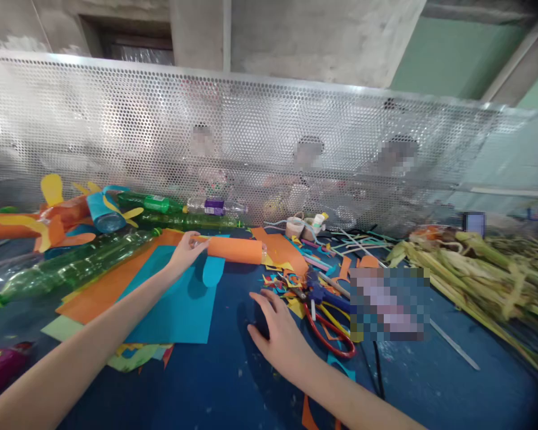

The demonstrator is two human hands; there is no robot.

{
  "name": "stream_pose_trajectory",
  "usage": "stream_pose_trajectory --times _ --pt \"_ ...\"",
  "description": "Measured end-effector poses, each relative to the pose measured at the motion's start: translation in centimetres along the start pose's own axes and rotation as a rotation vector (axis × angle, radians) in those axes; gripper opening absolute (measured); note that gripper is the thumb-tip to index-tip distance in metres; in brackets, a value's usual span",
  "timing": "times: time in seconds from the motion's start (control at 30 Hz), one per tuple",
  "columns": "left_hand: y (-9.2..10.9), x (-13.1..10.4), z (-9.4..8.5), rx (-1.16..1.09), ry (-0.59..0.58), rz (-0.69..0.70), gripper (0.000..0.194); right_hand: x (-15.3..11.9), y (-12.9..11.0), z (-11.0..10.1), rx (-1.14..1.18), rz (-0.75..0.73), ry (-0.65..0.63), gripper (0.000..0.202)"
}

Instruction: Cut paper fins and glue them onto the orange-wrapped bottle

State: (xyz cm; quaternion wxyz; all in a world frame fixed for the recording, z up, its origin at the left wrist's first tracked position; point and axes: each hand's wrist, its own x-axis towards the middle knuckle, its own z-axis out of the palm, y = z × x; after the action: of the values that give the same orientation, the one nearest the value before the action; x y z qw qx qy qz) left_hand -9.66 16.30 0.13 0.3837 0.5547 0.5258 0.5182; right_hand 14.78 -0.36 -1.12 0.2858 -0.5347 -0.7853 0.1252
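Orange-wrapped bottle (237, 250) sits over the worktop (233, 382) by a blue sheet (183, 307), left grip (190, 249) pinching one end, right grip (278, 325) loosely spread, empty; wrap (251, 251) on, blue flap (213, 272) hanging below, remainder unclear.

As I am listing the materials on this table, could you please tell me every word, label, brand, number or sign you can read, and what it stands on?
No text can be read.
Purple label on a clear bottle: pale marks, too small and blurred to read.
Green label on a green bottle: too blurred to read.
Orange cylinder in the left hand: no text shows.
Pixelated patch at right: nothing readable.
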Motion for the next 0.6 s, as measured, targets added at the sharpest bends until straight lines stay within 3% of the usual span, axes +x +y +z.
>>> stream_pose_trajectory --times 0.23,0.6 --pt "-1.6 1.2 -0.1 0.300 0.057 0.243 0.039 -0.1 -0.3 0.2 -0.085 -0.044 0.008 0.044" --pt "-2.6 2.0 -0.9 0.488 0.037 0.307 0.037 -0.2 -0.2 0.1 -0.107 -0.072 0.014 0.041"
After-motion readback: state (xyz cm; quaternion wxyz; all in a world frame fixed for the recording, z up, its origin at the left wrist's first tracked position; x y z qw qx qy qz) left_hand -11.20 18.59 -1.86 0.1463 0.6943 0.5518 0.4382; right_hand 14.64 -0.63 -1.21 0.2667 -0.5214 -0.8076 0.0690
